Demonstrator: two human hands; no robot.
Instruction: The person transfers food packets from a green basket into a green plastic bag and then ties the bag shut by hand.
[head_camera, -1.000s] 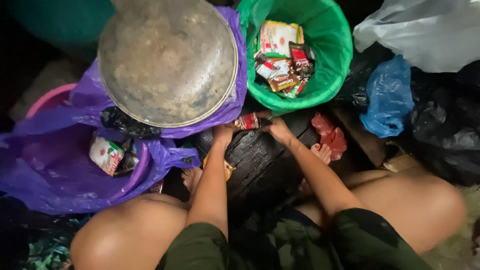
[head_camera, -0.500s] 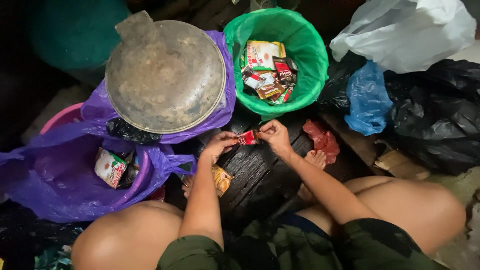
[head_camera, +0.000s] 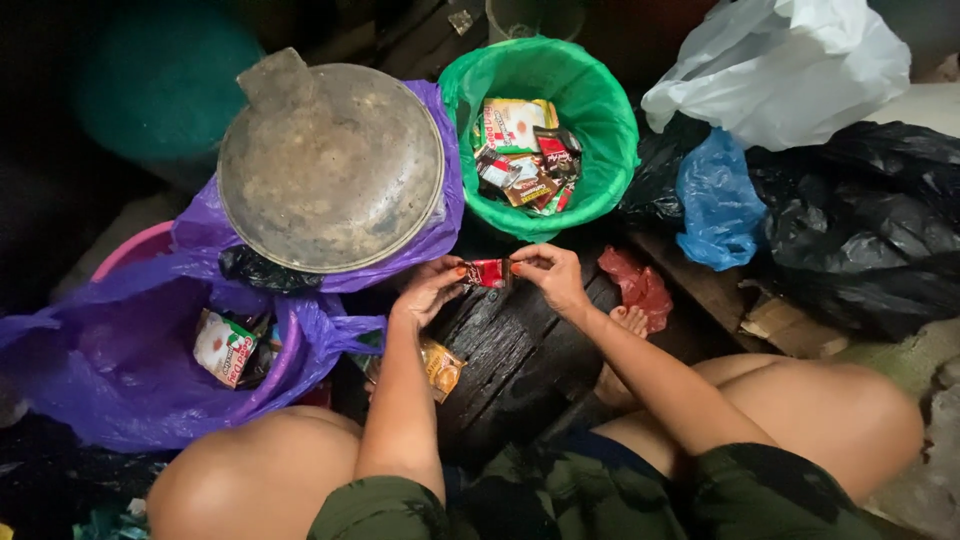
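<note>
Both the left hand (head_camera: 428, 292) and the right hand (head_camera: 552, 277) pinch a small red sachet (head_camera: 487, 272) stretched between their fingertips, while just beyond them the green-lined bin (head_camera: 600, 150) already holds a heap of wrappers, so sorting looks partly done.

Left hand (head_camera: 430, 290) and right hand (head_camera: 552, 275) close together, fingertips pinched, forearms converging forward.
</note>
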